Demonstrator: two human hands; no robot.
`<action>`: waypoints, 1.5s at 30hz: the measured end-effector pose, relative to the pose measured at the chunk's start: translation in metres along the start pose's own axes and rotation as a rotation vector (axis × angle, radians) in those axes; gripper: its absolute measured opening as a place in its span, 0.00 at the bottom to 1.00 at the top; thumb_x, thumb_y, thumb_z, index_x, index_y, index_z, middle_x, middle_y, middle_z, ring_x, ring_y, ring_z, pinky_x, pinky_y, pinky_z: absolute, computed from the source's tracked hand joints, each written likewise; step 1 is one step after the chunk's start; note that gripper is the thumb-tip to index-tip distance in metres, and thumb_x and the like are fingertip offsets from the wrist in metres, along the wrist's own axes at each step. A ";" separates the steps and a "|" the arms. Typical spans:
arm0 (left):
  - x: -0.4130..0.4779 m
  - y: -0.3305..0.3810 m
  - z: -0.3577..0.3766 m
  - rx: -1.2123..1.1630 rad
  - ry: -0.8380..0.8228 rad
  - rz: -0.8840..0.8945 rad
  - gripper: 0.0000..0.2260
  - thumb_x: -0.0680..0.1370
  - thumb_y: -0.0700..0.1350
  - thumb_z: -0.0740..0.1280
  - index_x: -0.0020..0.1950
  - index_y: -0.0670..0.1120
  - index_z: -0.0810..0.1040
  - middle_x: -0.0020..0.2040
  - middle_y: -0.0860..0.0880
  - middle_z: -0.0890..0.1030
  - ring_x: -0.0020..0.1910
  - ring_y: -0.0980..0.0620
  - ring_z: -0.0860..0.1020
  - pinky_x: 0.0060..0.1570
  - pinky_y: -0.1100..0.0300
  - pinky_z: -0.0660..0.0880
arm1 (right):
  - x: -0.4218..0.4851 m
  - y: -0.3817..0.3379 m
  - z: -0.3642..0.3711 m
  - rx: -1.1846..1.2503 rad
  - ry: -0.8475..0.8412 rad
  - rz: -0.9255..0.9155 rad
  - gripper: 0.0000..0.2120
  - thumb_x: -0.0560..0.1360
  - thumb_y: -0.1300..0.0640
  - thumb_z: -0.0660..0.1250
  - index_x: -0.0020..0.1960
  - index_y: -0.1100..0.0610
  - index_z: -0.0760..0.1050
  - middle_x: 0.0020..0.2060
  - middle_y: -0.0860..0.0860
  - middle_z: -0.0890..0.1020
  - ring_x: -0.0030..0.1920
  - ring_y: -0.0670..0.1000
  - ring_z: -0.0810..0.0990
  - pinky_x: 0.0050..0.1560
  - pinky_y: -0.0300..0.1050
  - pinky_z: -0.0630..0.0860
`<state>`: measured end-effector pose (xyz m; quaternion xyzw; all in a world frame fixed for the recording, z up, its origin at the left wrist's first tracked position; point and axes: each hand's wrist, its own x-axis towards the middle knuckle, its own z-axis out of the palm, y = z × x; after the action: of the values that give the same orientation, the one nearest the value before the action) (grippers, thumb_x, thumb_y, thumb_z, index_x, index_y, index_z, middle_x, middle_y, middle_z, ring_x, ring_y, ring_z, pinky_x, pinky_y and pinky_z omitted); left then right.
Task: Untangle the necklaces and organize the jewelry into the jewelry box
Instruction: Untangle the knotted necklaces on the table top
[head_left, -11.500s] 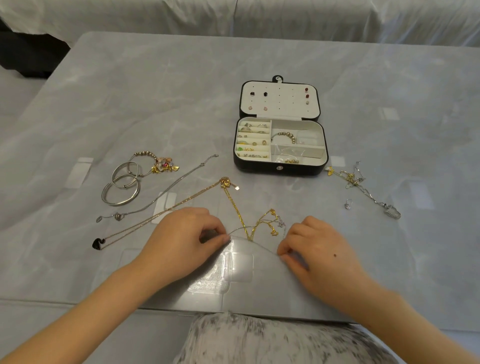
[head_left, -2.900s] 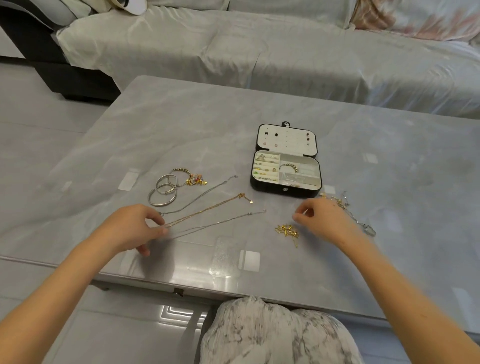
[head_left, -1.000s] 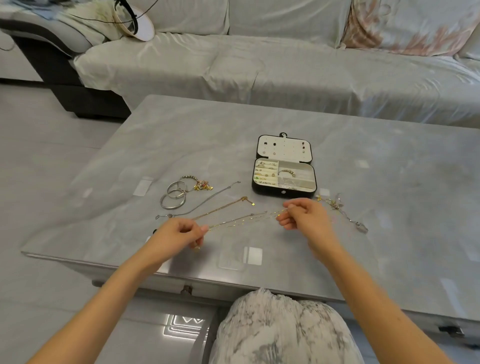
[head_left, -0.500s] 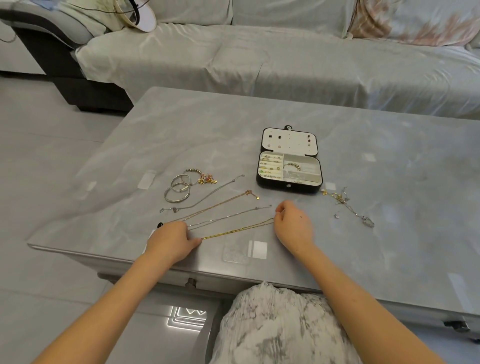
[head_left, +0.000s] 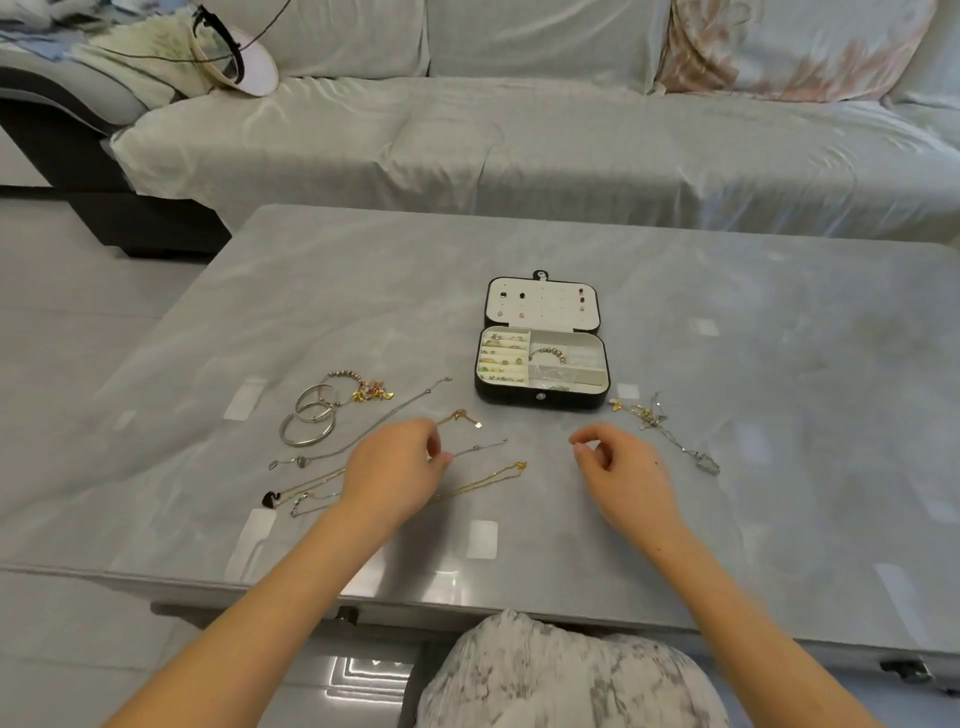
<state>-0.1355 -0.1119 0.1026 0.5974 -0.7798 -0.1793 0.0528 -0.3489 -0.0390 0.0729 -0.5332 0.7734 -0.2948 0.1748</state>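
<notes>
The black jewelry box (head_left: 540, 401) stands open at mid-table, with rings and a beaded bracelet in its cream compartments and studs on the lid (head_left: 543, 306). Several necklaces lie side by side to its lower left: a long silver chain (head_left: 400, 413), a rose-gold one (head_left: 460, 415), a thin silver one (head_left: 480, 448) and a gold one (head_left: 488, 480). My left hand (head_left: 395, 467) hovers over them, thumb tip at the thin silver chain, with a gap to the curled index finger. My right hand (head_left: 618, 467) is loosely curled and holds nothing. A tangled cluster of chains (head_left: 660, 423) lies right of the box.
Silver bangles (head_left: 309, 421) and a beaded charm bracelet (head_left: 363, 387) sit at the left. A black heart pendant (head_left: 270, 500) lies by the necklace ends. Bare grey tabletop (head_left: 779, 493) spreads on the right. A covered sofa (head_left: 519, 145) runs behind the table.
Both hands let go of the gold necklace, which now lies on the table. My left hand moved up and right over the chains. My right hand drew away to the right.
</notes>
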 end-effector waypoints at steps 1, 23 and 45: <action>0.004 0.012 0.005 -0.005 0.019 0.031 0.07 0.78 0.52 0.63 0.49 0.50 0.75 0.41 0.51 0.78 0.43 0.50 0.76 0.39 0.59 0.69 | 0.001 0.012 -0.008 -0.024 0.036 0.040 0.06 0.77 0.58 0.61 0.49 0.53 0.77 0.26 0.46 0.70 0.30 0.45 0.70 0.34 0.40 0.66; 0.061 0.168 0.126 -0.185 0.104 0.433 0.11 0.77 0.50 0.64 0.53 0.43 0.76 0.49 0.45 0.75 0.50 0.46 0.72 0.48 0.56 0.68 | 0.014 0.117 -0.047 -0.250 0.153 0.183 0.10 0.73 0.48 0.67 0.42 0.54 0.72 0.40 0.48 0.74 0.43 0.52 0.73 0.41 0.45 0.66; 0.054 0.117 0.105 -0.145 0.101 0.629 0.13 0.76 0.51 0.59 0.46 0.47 0.81 0.41 0.55 0.76 0.40 0.53 0.74 0.38 0.59 0.72 | -0.004 0.113 -0.076 -0.010 -0.182 0.055 0.06 0.73 0.49 0.67 0.37 0.46 0.76 0.34 0.44 0.78 0.42 0.44 0.73 0.40 0.33 0.68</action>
<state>-0.2885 -0.1149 0.0381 0.3300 -0.9077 -0.1795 0.1868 -0.4736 0.0139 0.0577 -0.5370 0.7702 -0.2365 0.2499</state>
